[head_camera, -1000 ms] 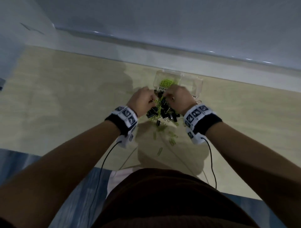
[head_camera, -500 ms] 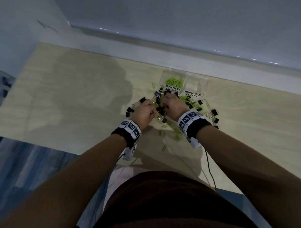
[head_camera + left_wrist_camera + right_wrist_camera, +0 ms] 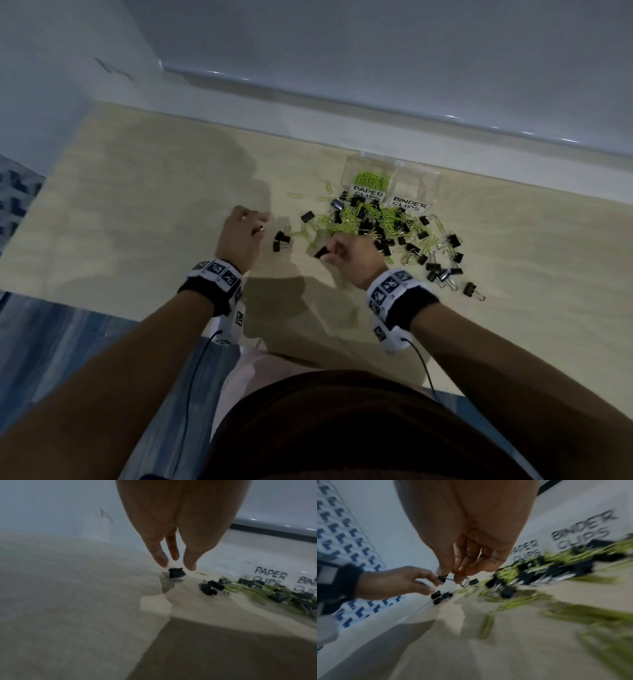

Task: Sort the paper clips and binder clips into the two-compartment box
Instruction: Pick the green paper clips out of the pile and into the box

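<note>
A clear two-compartment box stands at the back of the table; its PAPER CLIPS side holds green clips and its BINDER CLIPS side looks bare. A mixed pile of green paper clips and black binder clips lies in front of it. My right hand pinches one black binder clip by its wire handles, near the pile's front left. My left hand hovers with straight fingers just over a lone binder clip, left of the pile.
Two loose binder clips lie between my hands. More binder clips trail off to the right of the pile. A pale wall rises behind the wooden table. The table's near edge is at my waist.
Both hands have pulled out of the middle of the pile. The left one moved left, and the right one came toward me with a binder clip.
</note>
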